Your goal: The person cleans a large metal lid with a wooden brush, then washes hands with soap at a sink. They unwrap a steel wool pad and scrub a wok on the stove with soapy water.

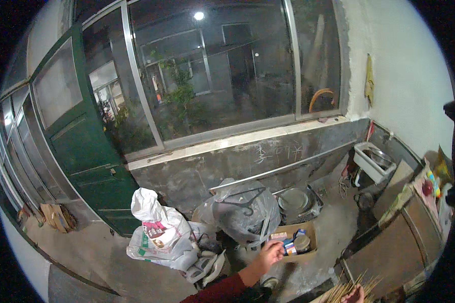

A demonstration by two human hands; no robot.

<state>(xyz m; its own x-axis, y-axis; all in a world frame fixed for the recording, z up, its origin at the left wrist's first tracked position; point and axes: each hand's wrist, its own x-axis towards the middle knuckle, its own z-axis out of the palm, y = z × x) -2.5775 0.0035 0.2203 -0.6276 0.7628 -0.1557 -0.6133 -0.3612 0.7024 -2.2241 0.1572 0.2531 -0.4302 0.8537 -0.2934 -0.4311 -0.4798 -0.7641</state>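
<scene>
My left hand (268,257), in a dark red sleeve, reaches out near the left edge of an open cardboard box (307,258). Its fingers are curled together; whether something thin is between them cannot be told. The box holds a round lidded container (302,242) and several small packets. At the bottom right, my right hand (355,295) is partly cut off by the picture's edge. It grips thin straw-like stalks (335,291), which fan out on both sides of the fingers.
Behind the box lie a large grey plastic bag (231,216) with a black hanger (246,202) and a round pan (294,200). White woven sacks (163,227) stand at left, before a green door (87,151). A wooden cabinet (394,242) is at right, a white sink (375,163) beyond.
</scene>
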